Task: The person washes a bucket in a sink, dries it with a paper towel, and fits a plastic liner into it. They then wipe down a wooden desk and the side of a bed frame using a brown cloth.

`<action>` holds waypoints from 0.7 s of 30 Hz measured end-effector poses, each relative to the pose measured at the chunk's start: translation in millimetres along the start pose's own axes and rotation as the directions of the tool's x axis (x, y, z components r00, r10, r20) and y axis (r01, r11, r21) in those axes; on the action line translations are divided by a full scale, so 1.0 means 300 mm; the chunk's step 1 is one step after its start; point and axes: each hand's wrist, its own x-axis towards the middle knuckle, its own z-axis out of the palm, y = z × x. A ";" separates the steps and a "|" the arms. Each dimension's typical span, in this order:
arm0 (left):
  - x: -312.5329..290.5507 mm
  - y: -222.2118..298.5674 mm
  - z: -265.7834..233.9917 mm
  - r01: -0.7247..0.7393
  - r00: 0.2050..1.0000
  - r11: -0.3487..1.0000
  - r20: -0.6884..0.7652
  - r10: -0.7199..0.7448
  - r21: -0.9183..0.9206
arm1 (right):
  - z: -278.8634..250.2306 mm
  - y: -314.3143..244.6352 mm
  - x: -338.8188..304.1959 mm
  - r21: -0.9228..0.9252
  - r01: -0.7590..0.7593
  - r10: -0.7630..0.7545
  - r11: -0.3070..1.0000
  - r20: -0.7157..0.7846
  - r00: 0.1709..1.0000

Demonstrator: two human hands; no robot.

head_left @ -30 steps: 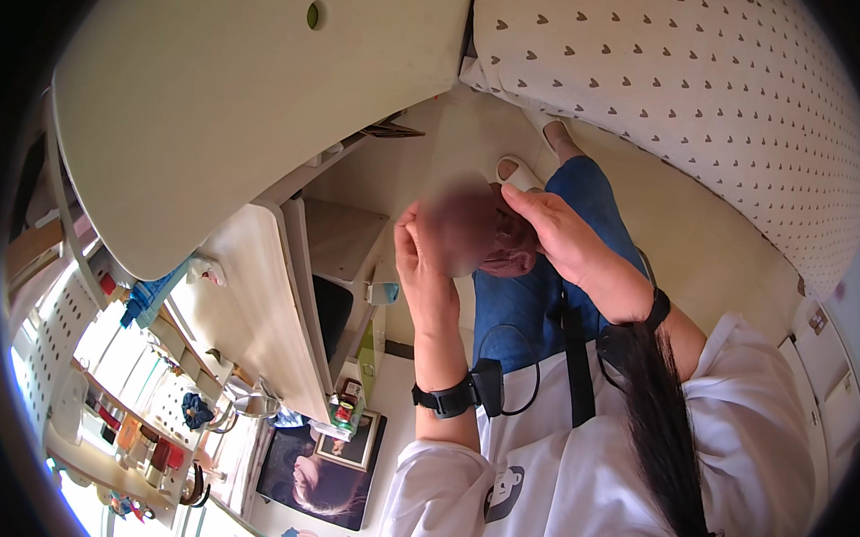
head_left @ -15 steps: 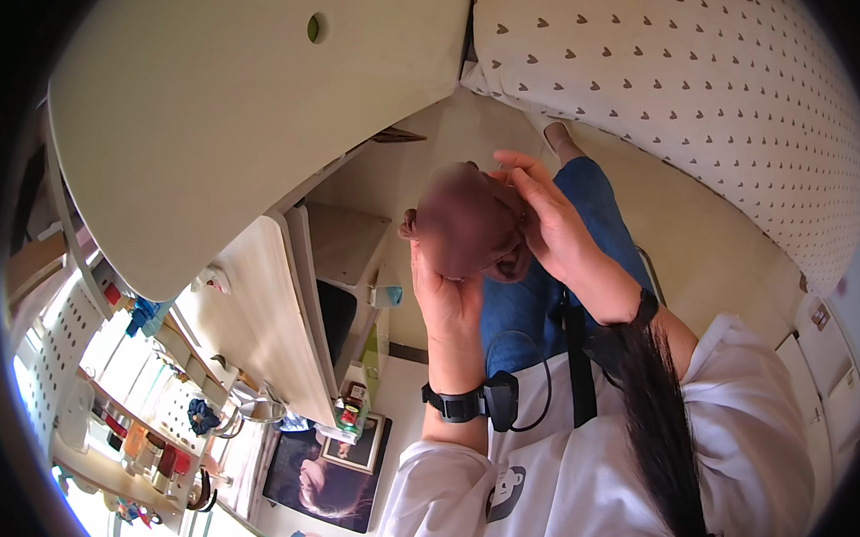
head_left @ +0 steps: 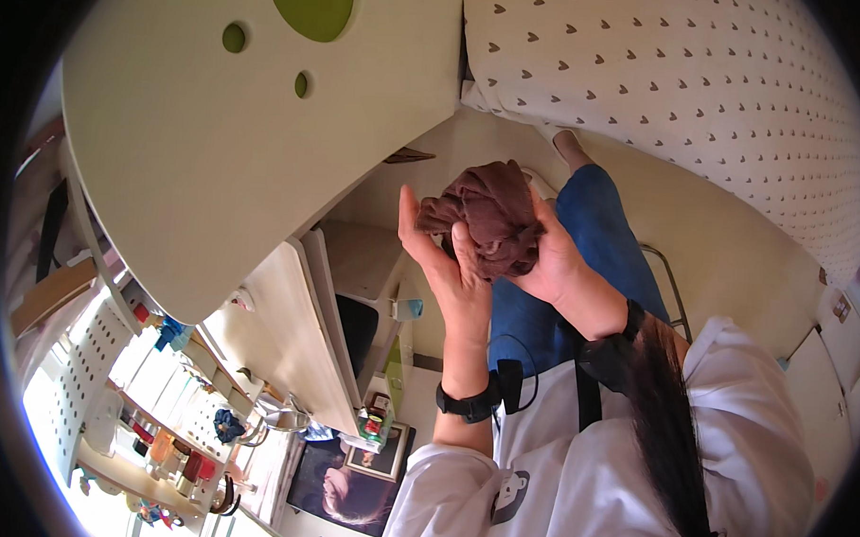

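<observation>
A crumpled bundle of soft brown cloth (head_left: 489, 214) rests between my two hands, above my lap. My left hand (head_left: 442, 259) cups it from the lower left, the thumb pressed against its front and one finger pointing up away from it. From the right side, my right hand (head_left: 561, 264) grips the bundle; its fingertips are hidden behind the cloth. Folds and loose edges show all over the bundle, and its exact kind of garment is unclear.
A cream panel with green round cutouts (head_left: 234, 37) fills the upper left. A bed with heart-patterned bedding (head_left: 645, 68) lies at the upper right. Left of me stands a pale desk (head_left: 281, 325), with shelves of small items (head_left: 168, 449) beyond. Long dark hair (head_left: 657, 418) hangs over my right arm.
The cloth bundle has turned and bunched differently in my hands, shifting slightly right. My left thumb now lies across its front, and my left finger has lifted off it.
</observation>
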 end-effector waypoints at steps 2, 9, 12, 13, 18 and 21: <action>0.014 0.040 -0.007 -0.044 0.999 0.998 -0.027 0.045 0.040 | 0.033 -0.030 0.018 -0.026 0.044 -0.044 0.999 0.012 0.999; 0.140 0.233 -0.206 -0.356 0.711 0.871 -0.507 0.487 0.338 | 0.270 -0.101 0.194 -0.412 0.628 -0.629 0.661 0.154 0.762; 0.269 0.338 -0.293 -0.398 0.627 0.838 -0.556 0.545 0.373 | 0.450 0.001 0.248 -0.589 0.732 -0.623 0.342 0.441 0.646; 0.308 0.370 -0.304 -0.388 0.641 0.829 -0.528 0.556 0.403 | 0.492 0.064 0.281 -0.561 0.827 -0.633 0.037 0.627 0.454; 0.393 0.483 -0.249 -0.438 0.719 0.896 -0.569 0.400 0.076 | 0.624 0.049 0.399 -0.217 0.824 -0.431 -0.523 0.902 -0.035; 0.387 0.463 -0.255 -0.443 0.725 0.896 -0.572 0.383 0.038 | 0.843 -0.101 0.470 -0.277 0.776 -0.579 -0.567 0.804 -0.136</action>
